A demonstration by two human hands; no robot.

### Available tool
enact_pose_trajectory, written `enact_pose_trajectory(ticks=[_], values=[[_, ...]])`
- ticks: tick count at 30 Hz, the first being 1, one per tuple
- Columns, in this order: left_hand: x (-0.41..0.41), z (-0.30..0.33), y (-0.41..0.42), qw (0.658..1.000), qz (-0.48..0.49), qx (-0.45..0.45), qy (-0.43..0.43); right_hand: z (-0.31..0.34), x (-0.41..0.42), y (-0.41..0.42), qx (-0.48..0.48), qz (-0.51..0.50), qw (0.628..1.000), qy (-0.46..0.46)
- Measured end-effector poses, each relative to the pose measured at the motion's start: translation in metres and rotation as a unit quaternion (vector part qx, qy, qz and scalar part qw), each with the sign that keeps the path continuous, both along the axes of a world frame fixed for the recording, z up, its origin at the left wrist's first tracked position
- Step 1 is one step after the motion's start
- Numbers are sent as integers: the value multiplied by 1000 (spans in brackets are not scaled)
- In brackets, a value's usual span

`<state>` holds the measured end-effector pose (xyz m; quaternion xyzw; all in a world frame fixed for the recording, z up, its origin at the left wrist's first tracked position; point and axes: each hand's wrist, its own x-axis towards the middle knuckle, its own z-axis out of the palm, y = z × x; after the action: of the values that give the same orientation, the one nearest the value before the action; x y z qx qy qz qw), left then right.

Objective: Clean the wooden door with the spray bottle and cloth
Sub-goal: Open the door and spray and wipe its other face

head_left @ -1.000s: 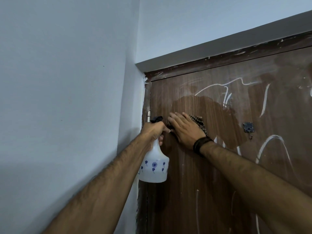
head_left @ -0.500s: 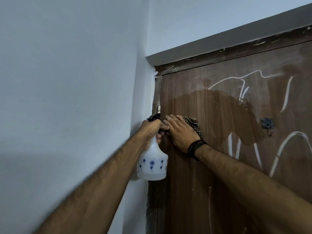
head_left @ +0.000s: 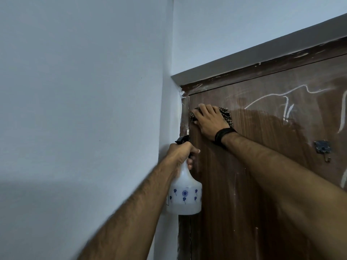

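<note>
Pressing flat on the cloth (head_left: 224, 114), the right hand (head_left: 210, 122) has its fingers (head_left: 205, 109) straight and slightly spread, pinning the checked fabric against the door (head_left: 244, 184) near its top left corner. The cloth shows at both sides of the hand, its left edge just beside the gap between door and frame (head_left: 185, 128). A dark band (head_left: 224, 135) circles the right wrist.

The left hand (head_left: 181, 152) is lower, its fingers curled tight round the neck of the bottle (head_left: 185, 197), just beneath the black spray head (head_left: 182, 140). Whether a finger lies on the trigger cannot be told. The bottle hangs upright, translucent white with small blue flower prints, in front of the frame and the door's left edge; I cannot tell if it touches either.

The brown door carries white scribbled lines (head_left: 281, 95) across its upper part, to the right of the cloth. A darker, wet-looking patch (head_left: 272, 132) spreads from the cloth rightward and down, under the right forearm. A small dark hook (head_left: 323, 149) is fixed to the door well to the right, apart from both hands. The frame's top strip is scuffed with pale marks. A pale blue wall (head_left: 84, 109) fills the left side and runs on above the door.
</note>
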<state>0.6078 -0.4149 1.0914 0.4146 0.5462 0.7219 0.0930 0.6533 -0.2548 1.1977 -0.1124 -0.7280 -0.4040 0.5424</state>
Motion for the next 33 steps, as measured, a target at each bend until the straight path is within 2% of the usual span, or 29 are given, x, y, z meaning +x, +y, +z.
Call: enact_pose_trajectory(ticks=[8, 12, 14, 19, 21, 28, 33], values=[[1, -6, -2, 1000, -2, -2, -1, -66, -1, 14, 43, 8, 999, -15], [4, -10, -1, 1000, -4, -2, 8, -75, 9, 21, 74, 27, 996, -49], [8, -10, 0, 1000, -10, 2, 15, -68, 12, 20, 60, 26, 997, -51], [12, -9, 0, 999, -11, -16, 28, -25, 16, 3, -44, 24, 998, 23], [13, -8, -1, 1000, -14, -17, 23, -21, 19, 2, -51, 21, 998, 33], [33, 10, -2, 998, -45, -10, 40, -83, 44, 27, -15, 38, 998, 48], [54, 28, 4, 995, -78, 1, 58, -100, 71, 29, -59, 57, 994, 70]])
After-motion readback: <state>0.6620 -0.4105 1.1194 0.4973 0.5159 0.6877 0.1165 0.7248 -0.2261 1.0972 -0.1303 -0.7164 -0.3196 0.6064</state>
